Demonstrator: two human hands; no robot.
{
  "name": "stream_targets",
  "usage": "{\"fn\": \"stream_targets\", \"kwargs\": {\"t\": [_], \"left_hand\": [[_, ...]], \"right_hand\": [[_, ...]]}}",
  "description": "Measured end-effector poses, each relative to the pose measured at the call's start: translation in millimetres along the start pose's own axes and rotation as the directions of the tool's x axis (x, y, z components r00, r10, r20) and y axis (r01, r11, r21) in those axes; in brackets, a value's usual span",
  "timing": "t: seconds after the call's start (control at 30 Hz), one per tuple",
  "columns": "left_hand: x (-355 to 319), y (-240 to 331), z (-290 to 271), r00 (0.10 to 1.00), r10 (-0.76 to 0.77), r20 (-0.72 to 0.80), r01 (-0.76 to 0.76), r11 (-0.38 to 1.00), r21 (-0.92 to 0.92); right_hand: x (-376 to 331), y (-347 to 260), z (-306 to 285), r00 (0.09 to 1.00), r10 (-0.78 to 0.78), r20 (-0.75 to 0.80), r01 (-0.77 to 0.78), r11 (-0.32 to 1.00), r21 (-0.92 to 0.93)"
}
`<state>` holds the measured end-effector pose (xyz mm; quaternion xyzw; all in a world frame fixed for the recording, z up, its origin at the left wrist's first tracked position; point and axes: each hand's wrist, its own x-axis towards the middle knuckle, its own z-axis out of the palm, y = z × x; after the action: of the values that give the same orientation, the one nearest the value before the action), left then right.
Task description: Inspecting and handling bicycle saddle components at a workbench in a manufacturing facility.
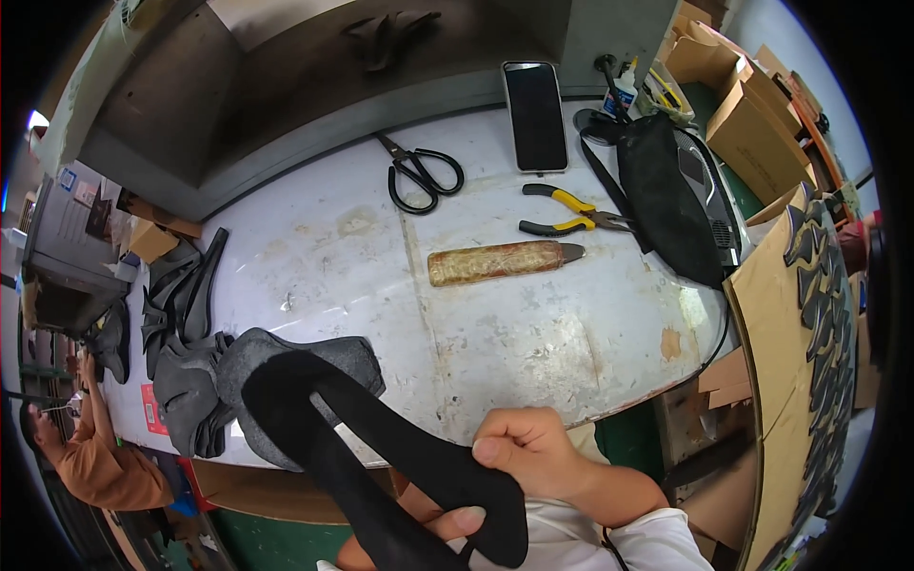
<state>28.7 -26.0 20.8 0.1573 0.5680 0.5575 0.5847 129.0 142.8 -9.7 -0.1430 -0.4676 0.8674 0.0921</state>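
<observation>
A long black piece of soft material [381, 409], bent in a U and resembling a shoe upper, stretches from the table's near left edge to my lap. My right hand [528, 452] is closed on its upper edge, with the thumb pressed on the black surface. Below it, my left hand [455, 525] grips the same piece; its thumb lies on top and its other fingers are hidden underneath. The far bend of the piece rests over dark grey cut pieces [347, 357] on the table's near left side.
On the white table [324, 257] lie black-handled scissors [419, 176], yellow-black pliers [571, 214], a tape-wrapped knife [500, 262], a phone [535, 116] and a black pouch [666, 195]. More grey pieces [186, 295] lie left. A cardboard sheet with dark pieces [776, 352] stands right; another person [109, 457] is far left.
</observation>
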Motion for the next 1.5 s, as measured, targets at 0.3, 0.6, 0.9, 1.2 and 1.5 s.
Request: {"fn": "stream_targets", "kwargs": {"t": [0.3, 0.6, 0.9, 1.2, 1.5], "left_hand": [[17, 1, -8, 0.967, -0.223, 0.125, 0.198, 0.962, 0.186], [20, 15, 5, 0.969, -0.107, 0.223, 0.136, 0.984, -0.115], [12, -32, -24, 0.852, 0.152, 0.502, -0.004, 0.959, -0.283], [43, -23, -36, 0.778, 0.339, 0.53, -0.208, 0.934, -0.291], [60, 12, -5, 0.814, 0.388, -0.432, -0.39, 0.916, 0.088]], "right_hand": [[6, -13, -21, 0.971, -0.239, 0.03, 0.236, 0.916, -0.324], [6, -21, -13, 0.987, -0.152, 0.045, 0.157, 0.975, -0.155], [9, -6, -6, 0.901, -0.295, 0.319, 0.316, 0.949, -0.015], [2, 3, -6, 0.983, -0.165, 0.076, 0.151, 0.976, 0.159], [8, 1, -8, 0.875, -0.479, 0.066, 0.399, 0.64, -0.657]]}}
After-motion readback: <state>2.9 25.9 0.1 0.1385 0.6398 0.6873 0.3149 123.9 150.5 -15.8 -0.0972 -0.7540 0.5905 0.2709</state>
